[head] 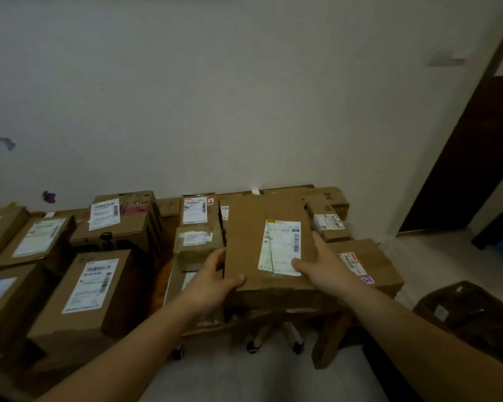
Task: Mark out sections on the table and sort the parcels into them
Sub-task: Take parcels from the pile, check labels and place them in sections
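Counter [161, 265] crowded with boxes [96, 282] | large parcel [244, 242] long axis 12–6 | left grip [212, 277] clasps 7 o'clock corner | right grip [323, 262] clasps 4 o'clock edge

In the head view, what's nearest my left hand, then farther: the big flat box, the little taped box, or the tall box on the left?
1. Big flat box: left hand grips its corner.
2. Little taped box: just behind that hand.
3. Tall box: farther left, across a gap.
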Demonstrator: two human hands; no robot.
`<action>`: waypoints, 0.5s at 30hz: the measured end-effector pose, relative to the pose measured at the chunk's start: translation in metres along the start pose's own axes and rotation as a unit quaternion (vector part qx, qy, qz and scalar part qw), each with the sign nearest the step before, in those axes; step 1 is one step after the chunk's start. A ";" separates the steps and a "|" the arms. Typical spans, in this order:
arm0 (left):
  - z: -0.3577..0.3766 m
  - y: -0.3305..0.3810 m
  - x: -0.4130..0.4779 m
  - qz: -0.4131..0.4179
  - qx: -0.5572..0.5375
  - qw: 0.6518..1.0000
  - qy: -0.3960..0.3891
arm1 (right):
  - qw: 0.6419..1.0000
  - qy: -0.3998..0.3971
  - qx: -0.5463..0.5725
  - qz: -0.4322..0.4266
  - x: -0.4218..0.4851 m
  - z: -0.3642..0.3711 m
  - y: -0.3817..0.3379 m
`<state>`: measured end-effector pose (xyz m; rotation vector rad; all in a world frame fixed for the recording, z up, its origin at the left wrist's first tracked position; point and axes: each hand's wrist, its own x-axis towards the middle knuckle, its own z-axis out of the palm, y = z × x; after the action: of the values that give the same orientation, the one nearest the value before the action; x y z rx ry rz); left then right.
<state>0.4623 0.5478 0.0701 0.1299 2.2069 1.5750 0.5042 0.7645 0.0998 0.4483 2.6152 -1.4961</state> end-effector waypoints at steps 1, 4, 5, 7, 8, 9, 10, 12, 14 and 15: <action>0.005 -0.003 -0.003 -0.006 0.015 1.000 0.006 | 1.000 -0.004 -0.009 0.000 0.000 0.001 0.007; 0.013 -0.012 -0.010 -0.011 0.050 0.999 0.004 | 0.999 -0.013 -0.043 0.008 -0.001 0.008 0.020; 0.014 -0.016 -0.012 -0.012 0.057 0.998 0.001 | 0.999 -0.018 -0.051 0.009 -0.001 0.011 0.023; 0.014 -0.024 -0.015 -0.015 0.058 0.998 -0.009 | 0.998 -0.030 -0.056 0.012 0.001 0.019 0.031; 0.014 -0.028 -0.016 -0.013 0.067 0.997 -0.020 | 0.998 -0.033 -0.057 0.010 0.002 0.023 0.034; 0.014 -0.031 -0.017 -0.009 0.087 0.996 -0.030 | 0.998 -0.032 -0.059 0.006 0.003 0.026 0.037; 0.014 -0.034 -0.016 -0.005 0.111 0.993 -0.032 | 0.998 -0.028 -0.061 0.003 0.006 0.028 0.039; 0.014 -0.039 -0.012 -0.005 0.142 0.990 -0.019 | 0.998 -0.021 -0.065 0.002 0.013 0.031 0.042; 0.016 -0.043 -0.006 -0.001 0.143 0.990 -0.009 | 0.997 -0.019 -0.069 0.003 0.021 0.032 0.045; 0.018 -0.044 -0.002 0.004 0.147 0.989 -0.007 | 0.997 -0.018 -0.073 0.004 0.025 0.033 0.045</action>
<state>0.4782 0.5473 0.0257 0.2356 2.4169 1.2397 0.4918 0.7631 0.0395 0.4125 2.6662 -1.2876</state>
